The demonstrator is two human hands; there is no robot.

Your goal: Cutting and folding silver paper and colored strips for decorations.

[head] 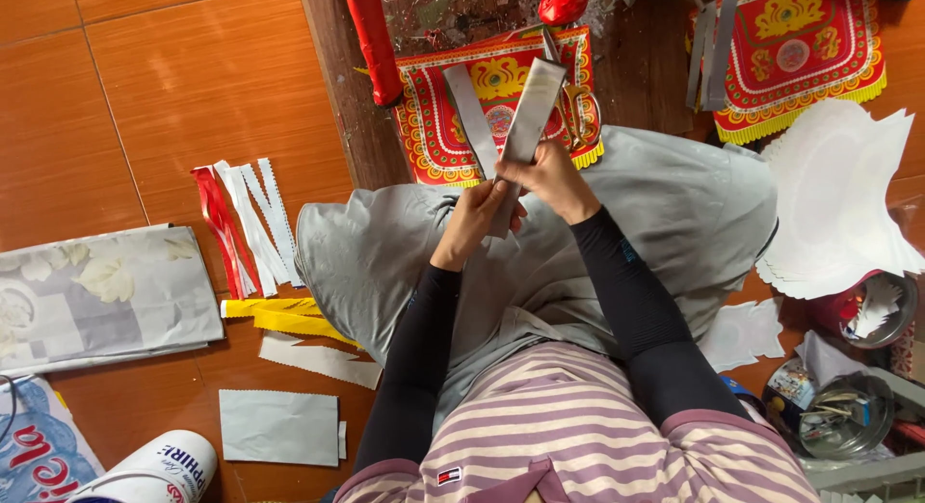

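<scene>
While folding is under way | left hand [474, 217] and right hand [552, 176] pinch silver paper strips [528, 113] | red-gold sheet [453, 127] at 12 o'clock | next likely: firm crease.

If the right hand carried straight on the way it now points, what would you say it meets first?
Probably the red and gold fringed paper panel on the floor. The right hand points up-frame along the silver paper strips it holds with the left hand; depth is unclear.

Long tight black sleeves worn to the wrists, left hand [474, 217] and right hand [551, 178] left bare, pink-and-white striped top with small chest emblem, grey trousers.
</scene>
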